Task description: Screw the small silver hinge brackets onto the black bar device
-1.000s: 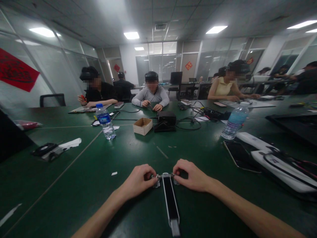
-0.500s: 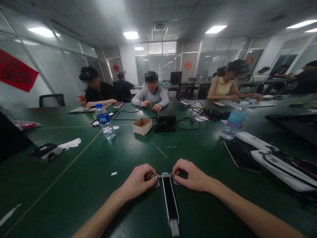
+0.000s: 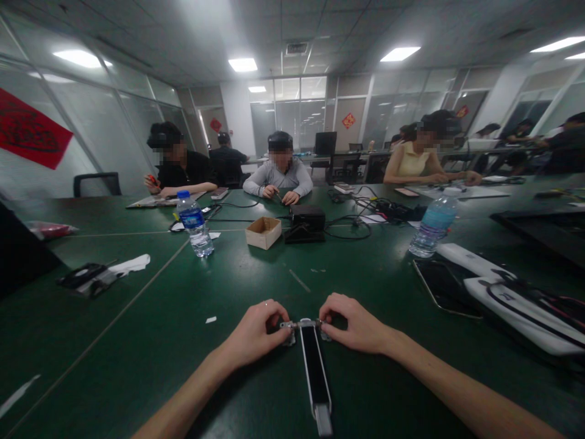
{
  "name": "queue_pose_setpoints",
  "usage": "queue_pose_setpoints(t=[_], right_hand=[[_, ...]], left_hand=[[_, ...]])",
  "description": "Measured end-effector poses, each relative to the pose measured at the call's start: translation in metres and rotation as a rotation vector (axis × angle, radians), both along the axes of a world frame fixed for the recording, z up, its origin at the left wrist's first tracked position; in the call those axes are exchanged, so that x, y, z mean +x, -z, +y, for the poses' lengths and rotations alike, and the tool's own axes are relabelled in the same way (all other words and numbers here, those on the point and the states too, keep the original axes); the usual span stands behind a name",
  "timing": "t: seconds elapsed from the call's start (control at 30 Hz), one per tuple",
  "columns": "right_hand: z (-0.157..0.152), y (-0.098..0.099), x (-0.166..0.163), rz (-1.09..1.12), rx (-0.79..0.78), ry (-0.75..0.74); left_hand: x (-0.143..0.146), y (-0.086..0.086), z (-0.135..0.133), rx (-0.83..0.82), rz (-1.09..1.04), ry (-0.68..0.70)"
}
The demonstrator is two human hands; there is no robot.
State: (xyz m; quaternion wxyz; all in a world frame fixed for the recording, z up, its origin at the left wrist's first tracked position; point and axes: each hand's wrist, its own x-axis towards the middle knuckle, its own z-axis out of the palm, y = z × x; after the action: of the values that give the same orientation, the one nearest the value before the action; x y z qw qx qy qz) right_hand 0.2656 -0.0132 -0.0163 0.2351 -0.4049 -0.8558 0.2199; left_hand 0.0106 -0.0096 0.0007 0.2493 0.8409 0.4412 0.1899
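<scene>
A long, narrow piece with a black face and silver edges (image 3: 314,366) lies on the green table, its far end between my hands. A plain metal tongue (image 3: 323,419) sticks out of its near end. At the far end, small metal fittings stand out to both sides. My left hand (image 3: 260,326) pinches the left metal fitting (image 3: 289,327) between thumb and fingers. On the other side, my right hand (image 3: 351,323) has its thumb and fingertips closed on the right metal fitting (image 3: 323,332), which the fingers partly hide.
An open cardboard box (image 3: 263,234) and a black device (image 3: 305,222) with cables stand ahead. Water bottles stand at left (image 3: 195,225) and right (image 3: 434,224). A phone (image 3: 443,288) and white equipment (image 3: 521,311) lie at right. Several people sit beyond.
My left fingers have shifted slightly on the left fitting, and more of its metal shows. My right hand and the long piece stay in place.
</scene>
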Motion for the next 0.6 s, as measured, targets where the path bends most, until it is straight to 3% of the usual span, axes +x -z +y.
queue_pose_setpoints(t=[0.17,0.37,0.6], right_hand=[[-0.0004,-0.0006,-0.0009,0.004,0.016,0.001],[0.0005,-0.0004,-0.0015,0.014,0.019,0.004],[0.0004,0.0006,-0.0009,0.019,0.024,-0.004]], left_hand=[[-0.0001,0.0026,-0.0011,0.026,0.008,0.048],[0.0016,0.0046,-0.0006,0.012,-0.059,-0.010],[-0.0012,0.0101,0.0010,0.107,0.035,0.060]])
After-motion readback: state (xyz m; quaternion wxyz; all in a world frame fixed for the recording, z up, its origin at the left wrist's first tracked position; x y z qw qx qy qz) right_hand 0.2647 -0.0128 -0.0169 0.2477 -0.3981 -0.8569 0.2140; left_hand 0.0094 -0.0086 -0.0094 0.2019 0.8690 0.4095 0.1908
